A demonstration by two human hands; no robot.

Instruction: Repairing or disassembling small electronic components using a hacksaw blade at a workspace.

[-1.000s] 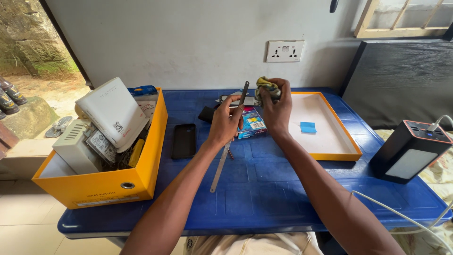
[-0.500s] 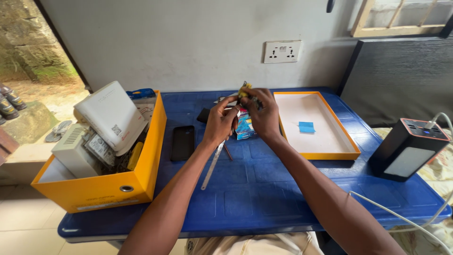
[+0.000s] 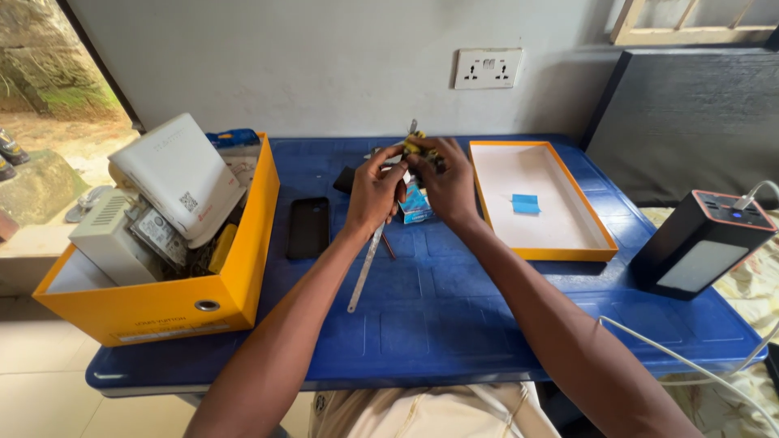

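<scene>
Centrally, a small yellow-and-black component (image 3: 423,148), possibly a piece of electronics, is held raised above the far middle of the blue plastic table (image 3: 454,324), pinched between both hands. Its exact kind is too small to tell. The left hand (image 3: 375,191) closes on its near-left side, fingers curled, thumb on top. The right hand (image 3: 445,185) closes on its right side, fingertips meeting those of the left. Both forearms run forward from the near edge and converge at the part; the wrists are slightly bent inward.

Judged step: close two-handed manipulation of the part, likely separating or adjusting it. Any following move would call for a steady pinch and fine finger control.

Just below the hands lies a small blue carton (image 3: 415,203). A long steel ruler (image 3: 367,268) lies under the left wrist, a black phone (image 3: 308,228) beside it. An orange shallow tray (image 3: 568,243) stands right; an orange box of devices (image 3: 162,312) stands left.
</scene>
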